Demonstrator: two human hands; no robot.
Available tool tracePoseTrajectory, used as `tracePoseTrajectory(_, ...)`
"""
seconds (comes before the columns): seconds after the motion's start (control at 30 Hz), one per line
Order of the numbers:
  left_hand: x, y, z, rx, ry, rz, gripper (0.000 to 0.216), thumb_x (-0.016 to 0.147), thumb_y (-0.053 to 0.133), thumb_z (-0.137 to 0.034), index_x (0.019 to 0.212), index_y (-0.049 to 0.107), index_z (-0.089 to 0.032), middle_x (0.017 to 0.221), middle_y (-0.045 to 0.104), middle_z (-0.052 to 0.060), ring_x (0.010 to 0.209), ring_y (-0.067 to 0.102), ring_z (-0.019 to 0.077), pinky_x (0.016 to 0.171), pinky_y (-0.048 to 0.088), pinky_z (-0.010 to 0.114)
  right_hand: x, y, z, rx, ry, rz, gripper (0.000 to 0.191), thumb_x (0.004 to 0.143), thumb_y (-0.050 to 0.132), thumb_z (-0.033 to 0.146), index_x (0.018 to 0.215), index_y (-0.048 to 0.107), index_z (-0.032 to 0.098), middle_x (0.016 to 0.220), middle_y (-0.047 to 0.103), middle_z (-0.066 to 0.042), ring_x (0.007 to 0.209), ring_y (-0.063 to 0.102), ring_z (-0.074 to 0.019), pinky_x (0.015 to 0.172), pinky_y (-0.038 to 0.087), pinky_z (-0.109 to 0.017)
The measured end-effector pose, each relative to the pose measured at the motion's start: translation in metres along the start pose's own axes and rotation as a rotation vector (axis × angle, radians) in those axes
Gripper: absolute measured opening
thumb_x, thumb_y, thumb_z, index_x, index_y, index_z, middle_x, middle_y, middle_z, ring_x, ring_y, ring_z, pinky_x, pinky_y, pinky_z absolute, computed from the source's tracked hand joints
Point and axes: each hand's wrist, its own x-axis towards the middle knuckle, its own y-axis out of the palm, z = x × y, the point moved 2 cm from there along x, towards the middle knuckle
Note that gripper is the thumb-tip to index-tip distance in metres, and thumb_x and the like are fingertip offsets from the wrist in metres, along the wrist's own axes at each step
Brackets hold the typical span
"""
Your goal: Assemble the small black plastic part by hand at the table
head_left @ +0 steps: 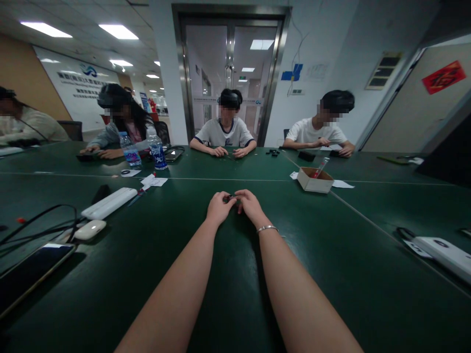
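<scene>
Dark green tabletop, both hands reaching out over the middle of it. Work in hand: one small dark item, sitting right between the fingertips. Left hand has thumb and fingers closed on it. Right hand, the one with the silver bracelet at the wrist, comes in from the other side; its fingertips are at the item, but can't tell whether they pinch it or just touch. Hands nearly meet, low over the table; can't confirm whether the item rests on the surface.

Status: item is in the fingers, so that much is done. Reads to me as mid-handling, both hands engaged, not yet released. Beyond that, no firm number: item is too small and mostly covered, so can't tell whether it's whole, open or in pieces. What's left, at minimum: letting go of it. Anything finer is hidden by the fingers.

Nearby: open cardboard box with a clear tube leaning in it, ahead to the right. White case and phone off left, well apart from the hands.
</scene>
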Motion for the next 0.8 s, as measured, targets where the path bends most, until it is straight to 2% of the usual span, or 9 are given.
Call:
tracePoseTrajectory(0.13, -0.006, -0.001, -0.003, 0.025, -0.044, 0.064, 0.013, 0.081, 0.068, -0.03, 0.088, 0.067, -0.019, 0.095, 0.063, 0.006, 0.076, 0.06, 0.0174, 0.07, 0.046, 0.029, -0.011, 0.003, 0.011, 0.099, -0.005, 0.076, 0.013, 0.079, 0.06, 0.014, 0.092, 0.058, 0.018, 0.07, 0.065, 0.002, 0.037, 0.053, -0.0087, 0.04, 0.042, -0.02)
tracePoseTrajectory(0.27, -0.019, -0.002, -0.007, 0.012, -0.069, 0.14, 0.01, 0.079, 0.067, -0.025, 0.087, 0.067, -0.018, 0.087, 0.067, 0.006, 0.079, 0.063, 0.0201, 0.071, 0.047, 0.03, -0.028, 0.005, 0.019, 0.052, -0.016, 0.199, 0.022, 0.074, 0.073, 0.019, 0.091, 0.059, 0.016, 0.067, 0.064, 0.002, 0.039, 0.054, -0.0086, 0.04, 0.041, -0.019)
tracePoseTrajectory(0.37, -0.039, -0.006, -0.013, -0.135, -0.086, 0.241, 0.018, 0.074, 0.072, -0.019, 0.092, 0.067, -0.017, 0.085, 0.07, 0.006, 0.081, 0.066, 0.0207, 0.076, 0.05, 0.031, -0.048, 0.0, 0.024, -0.009, 0.017, 0.277, 0.026, 0.073, 0.078, 0.021, 0.092, 0.061, 0.016, 0.065, 0.064, 0.002, 0.038, 0.052, -0.0078, 0.037, 0.038, -0.017)
tracePoseTrajectory(0.5, -0.084, -0.025, -0.03, -0.412, -0.112, 0.469, 0.04, 0.071, 0.074, -0.013, 0.109, 0.063, -0.016, 0.101, 0.071, 0.012, 0.084, 0.069, 0.0195, 0.081, 0.053, 0.033, -0.089, -0.017, 0.034, -0.062, 0.05, 0.325, 0.029, 0.073, 0.079, 0.025, 0.095, 0.061, 0.016, 0.068, 0.066, 0.001, 0.039, 0.051, -0.0066, 0.037, 0.037, -0.017)
tracePoseTrajectory(0.57, -0.111, -0.048, -0.041, -0.365, -0.054, 0.538, 0.045, 0.069, 0.074, -0.016, 0.113, 0.064, -0.019, 0.105, 0.07, 0.013, 0.088, 0.069, 0.0211, 0.08, 0.054, 0.033, -0.114, -0.032, 0.039, -0.083, 0.082, 0.324, 0.035, 0.072, 0.08, 0.029, 0.097, 0.059, 0.017, 0.072, 0.066, 0.001, 0.04, 0.052, -0.0069, 0.038, 0.038, -0.017)
tracePoseTrajectory(0.67, -0.146, -0.102, -0.054, -0.029, 0.149, 0.583, 0.034, 0.072, 0.073, -0.03, 0.106, 0.071, -0.028, 0.112, 0.069, 0.009, 0.099, 0.066, 0.0228, 0.088, 0.052, 0.035, -0.154, -0.065, 0.047, -0.093, 0.166, 0.312, 0.048, 0.066, 0.082, 0.039, 0.096, 0.05, 0.02, 0.084, 0.069, -0.003, 0.047, 0.058, -0.0102, 0.042, 0.044, -0.021)
tracePoseTrajectory(0.73, -0.162, -0.147, -0.052, 0.236, 0.204, 0.513, 0.027, 0.075, 0.068, -0.038, 0.101, 0.072, -0.034, 0.117, 0.067, 0.005, 0.11, 0.061, 0.0237, 0.099, 0.046, 0.041, -0.18, -0.094, 0.054, -0.111, 0.224, 0.273, 0.054, 0.063, 0.083, 0.046, 0.093, 0.045, 0.022, 0.091, 0.07, -0.007, 0.051, 0.061, -0.0128, 0.045, 0.047, -0.023)
tracePoseTrajectory(0.8, -0.172, -0.197, -0.038, 0.431, 0.155, 0.362, 0.031, 0.073, 0.065, -0.047, 0.102, 0.071, -0.038, 0.117, 0.067, 0.0, 0.113, 0.058, 0.0245, 0.105, 0.039, 0.048, -0.204, -0.13, 0.058, -0.161, 0.287, 0.204, 0.057, 0.061, 0.083, 0.051, 0.09, 0.043, 0.023, 0.098, 0.07, -0.011, 0.052, 0.064, -0.0155, 0.044, 0.045, -0.025)
